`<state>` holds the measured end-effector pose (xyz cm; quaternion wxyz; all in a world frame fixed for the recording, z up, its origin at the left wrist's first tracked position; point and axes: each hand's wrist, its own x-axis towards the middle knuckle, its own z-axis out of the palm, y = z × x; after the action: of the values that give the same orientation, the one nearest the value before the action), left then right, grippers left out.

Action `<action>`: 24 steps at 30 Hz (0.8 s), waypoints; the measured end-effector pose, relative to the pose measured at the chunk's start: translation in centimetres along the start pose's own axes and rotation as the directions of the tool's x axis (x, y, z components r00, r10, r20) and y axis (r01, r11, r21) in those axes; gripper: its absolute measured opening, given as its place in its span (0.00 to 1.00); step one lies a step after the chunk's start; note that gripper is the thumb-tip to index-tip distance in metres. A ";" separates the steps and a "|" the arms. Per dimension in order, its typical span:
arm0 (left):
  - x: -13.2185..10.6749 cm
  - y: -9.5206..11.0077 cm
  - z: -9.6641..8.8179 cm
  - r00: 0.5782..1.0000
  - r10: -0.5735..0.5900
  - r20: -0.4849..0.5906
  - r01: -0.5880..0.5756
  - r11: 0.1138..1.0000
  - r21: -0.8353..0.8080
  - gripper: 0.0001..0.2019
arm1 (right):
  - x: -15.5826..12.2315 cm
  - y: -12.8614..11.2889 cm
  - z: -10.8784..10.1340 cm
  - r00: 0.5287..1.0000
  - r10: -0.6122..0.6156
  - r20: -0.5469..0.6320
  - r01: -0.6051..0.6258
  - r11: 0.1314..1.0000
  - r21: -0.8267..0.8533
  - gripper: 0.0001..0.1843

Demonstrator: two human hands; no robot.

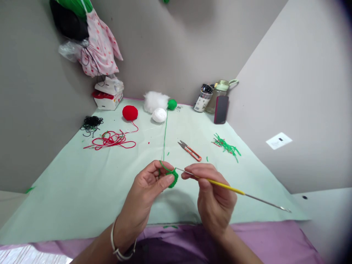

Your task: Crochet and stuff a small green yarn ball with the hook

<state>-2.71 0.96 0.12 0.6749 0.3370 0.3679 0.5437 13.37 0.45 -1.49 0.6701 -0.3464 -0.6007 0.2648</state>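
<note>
1. Desk [82,190] under pale green cloth, set in a corner of grey walls.
2. At 12 o'clock: red yarn ball [130,112], white yarn ball [159,115], green yarn ball [172,104]. Thread snips [190,150] mid-desk, nothing blocking them.
3. At 6 o'clock: left hand [148,187] pinches green crochet piece [173,179]; right hand [214,198] grips crochet hook [225,186], tip at the piece.

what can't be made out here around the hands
Head view: hook end of the yellow-handled metal crochet hook, hidden in the small green crocheted piece that the left hand pinches.
Head view: the hook's grip, covered by the right hand.
Head view: print on the white cylindrical pot, too small.
Head view: black and green bundle, cut by the top edge.
</note>
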 end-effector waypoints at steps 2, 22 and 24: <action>-0.1 0.0 0.0 1.000 -0.017 0.008 0.017 1.000 -0.011 0.08 | 0.4 0.1 -0.1 0.998 -0.017 -0.064 0.015 0.999 -0.036 0.12; -0.1 -0.4 -0.2 0.996 -0.087 0.029 0.088 0.996 -0.021 0.06 | 0.4 -0.3 -0.5 0.993 0.105 0.058 -0.111 0.988 0.110 0.11; -0.1 -0.4 -0.2 0.996 -0.089 0.030 0.090 0.996 -0.028 0.07 | 0.4 -0.3 -0.6 0.993 0.107 0.053 -0.112 0.988 0.104 0.11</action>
<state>-2.68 0.81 -0.30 0.7088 0.3180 0.3648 0.5133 13.95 0.44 -1.03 0.6579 -0.3360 -0.5813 0.3410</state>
